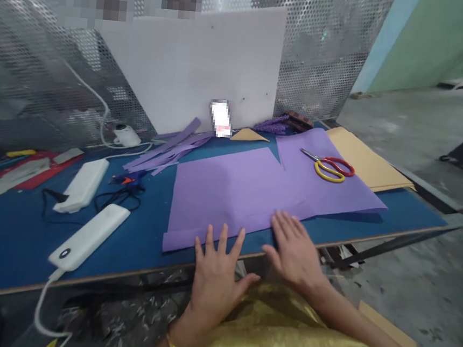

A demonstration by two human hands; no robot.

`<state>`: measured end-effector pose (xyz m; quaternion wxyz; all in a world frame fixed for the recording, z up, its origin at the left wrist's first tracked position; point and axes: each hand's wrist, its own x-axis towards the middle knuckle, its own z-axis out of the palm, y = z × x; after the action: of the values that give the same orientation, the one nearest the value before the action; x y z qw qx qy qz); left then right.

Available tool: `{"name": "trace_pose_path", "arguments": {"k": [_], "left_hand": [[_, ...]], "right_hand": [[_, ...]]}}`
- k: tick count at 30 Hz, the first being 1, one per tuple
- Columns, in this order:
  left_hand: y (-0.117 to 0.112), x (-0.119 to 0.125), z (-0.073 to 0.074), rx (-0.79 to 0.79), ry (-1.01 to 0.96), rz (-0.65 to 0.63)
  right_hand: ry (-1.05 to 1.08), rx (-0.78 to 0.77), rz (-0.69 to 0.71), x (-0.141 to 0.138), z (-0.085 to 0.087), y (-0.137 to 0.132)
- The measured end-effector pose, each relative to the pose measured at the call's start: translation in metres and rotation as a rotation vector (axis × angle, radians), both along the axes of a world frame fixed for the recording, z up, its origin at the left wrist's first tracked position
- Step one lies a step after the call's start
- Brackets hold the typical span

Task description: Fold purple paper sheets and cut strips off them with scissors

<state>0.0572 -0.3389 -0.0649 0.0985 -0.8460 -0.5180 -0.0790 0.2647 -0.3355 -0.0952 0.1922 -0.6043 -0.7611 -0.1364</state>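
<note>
A pixelated patch covers the top of the view above the white board (pixel 192 67), and a second one blanks the face of a small phone (pixel 220 118) propped at the board's foot. Both forearms are cut off by the bottom edge. The clutter at the far left of the blue surface (pixel 15 241) is too blurred to name.

The left hand (pixel 217 264) lies flat with its fingers spread. Its fingertips are on the near edge of the purple paper (pixel 254 197) and its palm is over the rim of the surface. The right hand (pixel 295 249) is just beside it, also flat and slack, with its fingertips on the same edge. Neither hand grips anything. The paper lies spread across the middle of the surface, and its near edge runs almost along the surface's front rim.

A pair of scissors (pixel 329 167) with red and yellow handles rests on the paper's far right part. A tan card (pixel 372 164) sticks out from under that side. Purple strips (pixel 169 149) and a small tan triangle (pixel 249 135) lie near the board. Two white power banks (pixel 88 236) with cables lie well to the left.
</note>
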Motion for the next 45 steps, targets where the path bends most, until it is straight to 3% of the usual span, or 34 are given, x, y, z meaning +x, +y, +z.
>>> {"name": "trace_pose_path", "arguments": {"k": [3, 7, 14, 21, 28, 31, 33, 37, 39, 42, 45], "left_hand": [[-0.001, -0.001, -0.001, -0.028, -0.016, 0.007], [-0.004, -0.011, -0.007, 0.001, -0.05, 0.017], [-0.009, -0.035, -0.009, 0.084, -0.003, 0.094], [-0.017, -0.081, -0.01, 0.121, -0.044, 0.183], [-0.018, -0.113, -0.008, 0.17, -0.064, 0.253], [-0.014, -0.103, -0.002, 0.213, -0.048, 0.26], [-0.01, -0.084, 0.0, 0.224, -0.045, 0.179], [0.002, -0.037, -0.005, 0.131, -0.04, -0.089], [0.006, -0.019, -0.01, 0.098, -0.046, -0.166], [0.007, -0.008, -0.017, 0.126, -0.068, -0.186], [0.005, -0.01, -0.02, 0.159, -0.095, -0.155]], "right_hand": [[-0.036, -0.037, 0.226, -0.043, 0.001, -0.004], [-0.004, 0.002, 0.262, -0.057, 0.002, -0.005], [0.066, 0.108, 0.118, -0.003, -0.003, -0.004], [0.006, 0.162, -0.06, 0.065, -0.009, -0.002], [-0.03, 0.177, -0.14, 0.078, -0.007, -0.004], [-0.053, 0.15, -0.174, 0.065, -0.001, -0.003], [-0.059, 0.111, -0.13, 0.047, 0.005, -0.002], [-0.015, 0.009, 0.117, -0.011, 0.017, -0.002], [0.025, -0.037, 0.23, -0.038, 0.019, -0.003], [0.087, -0.03, 0.261, -0.061, 0.015, -0.002], [0.079, 0.042, 0.256, -0.057, 0.011, 0.0]]}}
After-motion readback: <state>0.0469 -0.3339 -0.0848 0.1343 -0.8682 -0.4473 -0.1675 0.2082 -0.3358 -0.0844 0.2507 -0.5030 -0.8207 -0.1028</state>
